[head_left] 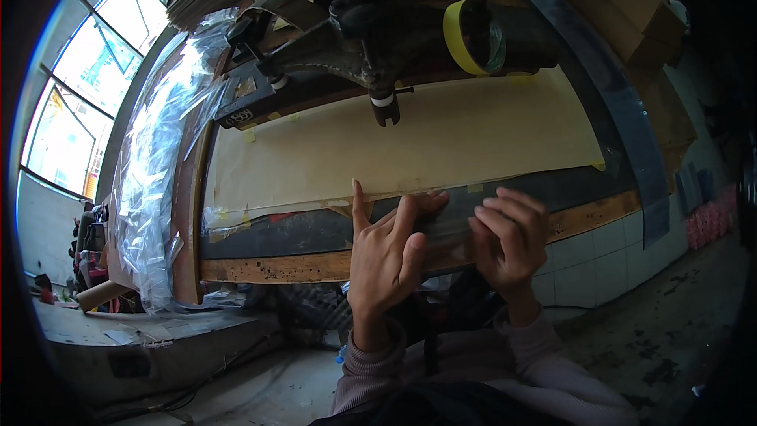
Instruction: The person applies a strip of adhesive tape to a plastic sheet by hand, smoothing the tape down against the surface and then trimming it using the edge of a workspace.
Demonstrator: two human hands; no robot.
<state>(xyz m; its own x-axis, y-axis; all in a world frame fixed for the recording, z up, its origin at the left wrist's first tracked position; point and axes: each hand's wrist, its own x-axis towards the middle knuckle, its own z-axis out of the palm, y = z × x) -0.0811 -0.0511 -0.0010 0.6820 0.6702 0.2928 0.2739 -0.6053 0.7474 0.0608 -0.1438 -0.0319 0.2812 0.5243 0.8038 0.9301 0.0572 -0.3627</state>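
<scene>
A long cream sheet (410, 138) lies on a dark board, with small bits of yellow tape along its edges. My left hand (382, 248) rests at the sheet's near edge. One finger points up over the sheet and the others stretch to the right, apart, with nothing gripped. To its right, my right hand (512, 241) is raised above the board's wooden front edge (276, 270). Its fingers curl in toward the thumb, and whatever is between them is too small or hidden to make out.
A dark metal machine arm (315, 51) with a forked tip reaches over the sheet. A yellow tape roll (453, 35) hangs from it. Crumpled clear plastic (150, 150) covers the left side. Cardboard boxes (623, 8) stand at the far right, beside a dark blue strip (623, 95).
</scene>
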